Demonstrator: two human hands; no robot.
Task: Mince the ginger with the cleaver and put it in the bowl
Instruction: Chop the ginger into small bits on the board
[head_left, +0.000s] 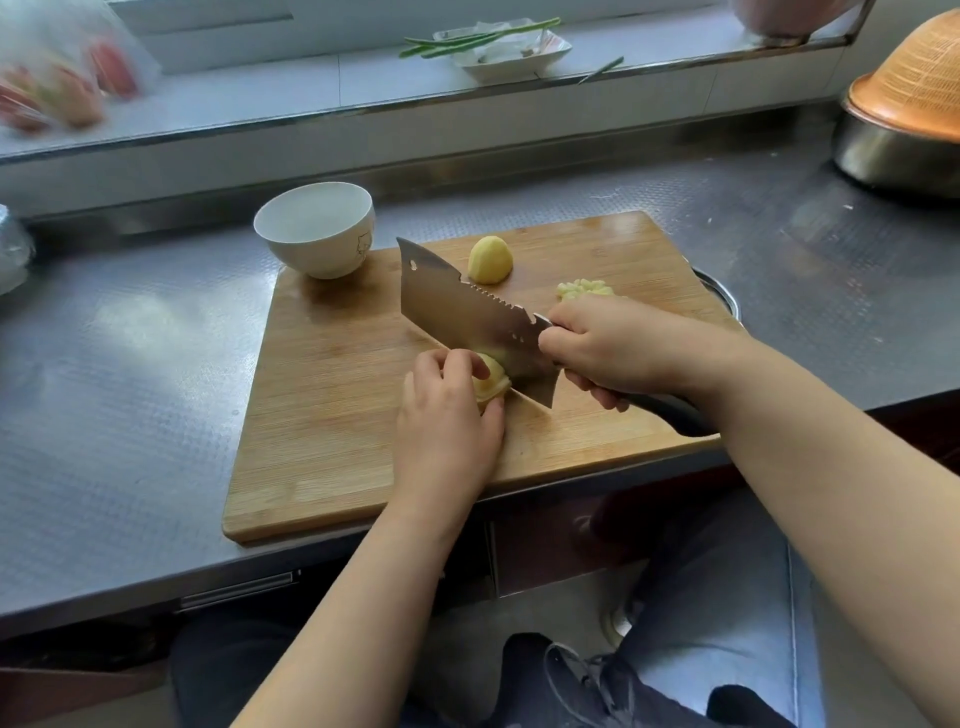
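Note:
A wooden cutting board lies on the steel counter. My left hand holds a sliced piece of peeled ginger with curled fingers near the board's middle. My right hand grips the handle of the cleaver, whose blade rests edge-down against the ginger's right side. A second peeled ginger chunk sits at the board's far edge. A small pile of chopped ginger lies just beyond my right hand. The white bowl stands empty at the board's far left corner.
A steel basin with an orange colander on it stands at the far right. On the windowsill rest a white dish with green scallions and a bag of vegetables. The counter's front edge runs just below the board.

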